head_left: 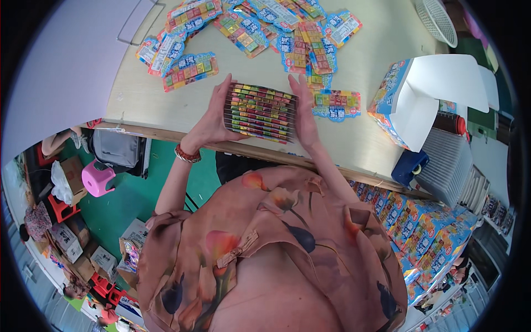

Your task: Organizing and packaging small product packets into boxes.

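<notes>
left hand (209, 123) is pressing flat, fingers extended, against stack of colourful blister cards (260, 112) | right hand (303, 113) is pressing opposite side likewise | stack is resting on edge on surface (144, 99) | open box (412, 102) is standing near right

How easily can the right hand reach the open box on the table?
Probably yes. The right hand presses the stack of cards; bare table lies between it and the open box, but it must release first.
</notes>
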Demonstrator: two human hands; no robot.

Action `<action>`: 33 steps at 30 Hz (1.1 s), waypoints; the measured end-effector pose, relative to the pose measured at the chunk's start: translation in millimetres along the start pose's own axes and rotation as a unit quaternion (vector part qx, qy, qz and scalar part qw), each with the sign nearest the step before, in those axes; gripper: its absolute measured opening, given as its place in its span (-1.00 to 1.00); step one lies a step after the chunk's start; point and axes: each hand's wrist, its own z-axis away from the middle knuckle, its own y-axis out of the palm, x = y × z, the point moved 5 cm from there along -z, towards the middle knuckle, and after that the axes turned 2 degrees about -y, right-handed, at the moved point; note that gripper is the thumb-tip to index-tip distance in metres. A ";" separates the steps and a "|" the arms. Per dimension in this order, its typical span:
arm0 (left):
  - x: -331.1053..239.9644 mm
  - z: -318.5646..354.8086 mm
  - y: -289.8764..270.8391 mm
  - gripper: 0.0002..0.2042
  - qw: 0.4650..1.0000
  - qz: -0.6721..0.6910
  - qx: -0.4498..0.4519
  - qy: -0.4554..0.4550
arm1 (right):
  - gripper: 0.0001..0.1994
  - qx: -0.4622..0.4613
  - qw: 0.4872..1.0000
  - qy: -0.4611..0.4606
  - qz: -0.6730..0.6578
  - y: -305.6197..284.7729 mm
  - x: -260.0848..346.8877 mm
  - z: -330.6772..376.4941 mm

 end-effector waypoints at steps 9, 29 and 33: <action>-1.6 -0.1 10.3 0.34 0.990 0.140 -0.008 0.031 | -0.35 0.077 0.990 0.067 -0.093 -17.1 1.0 0.0; -2.5 0.8 11.3 0.30 0.988 0.151 0.010 -0.006 | -0.63 0.000 0.983 0.144 -0.110 -35.5 -7.0 -4.4; -3.1 0.7 11.5 0.30 0.987 0.162 0.003 0.002 | -0.69 -0.015 0.988 0.152 -0.022 -45.1 -15.7 -6.1</action>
